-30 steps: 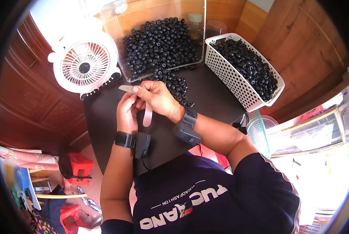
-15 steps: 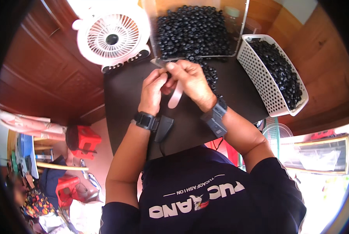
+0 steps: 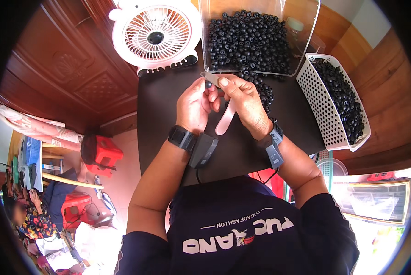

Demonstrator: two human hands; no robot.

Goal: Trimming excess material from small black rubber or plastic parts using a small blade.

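My left hand (image 3: 192, 106) pinches a small round black piece (image 3: 208, 85) at the fingertips, above the dark tabletop (image 3: 169, 91). My right hand (image 3: 247, 103) is wrapped round a small knife (image 3: 225, 120) with a pale pink handle that sticks out below the palm. Its short metal blade lies right over the black piece, close to the left thumb. Just beyond the hands, loose black pieces (image 3: 265, 94) spill onto the table from a clear plastic bin (image 3: 305, 43) lying open towards me, heaped with similar ones.
A white perforated basket (image 3: 316, 103) of black pieces stands at the right. At the far left is a white fan (image 3: 156, 37). Dark devices (image 3: 203, 150) are strapped at my wrists, with a cable below. Red stools (image 3: 105, 151) and another person (image 3: 36, 215) are off to the left.
The view has shifted, so the table and bins appear further right and lower. The left hand has turned more palm-up, and the black piece now shows under the blade. Both grips stay.
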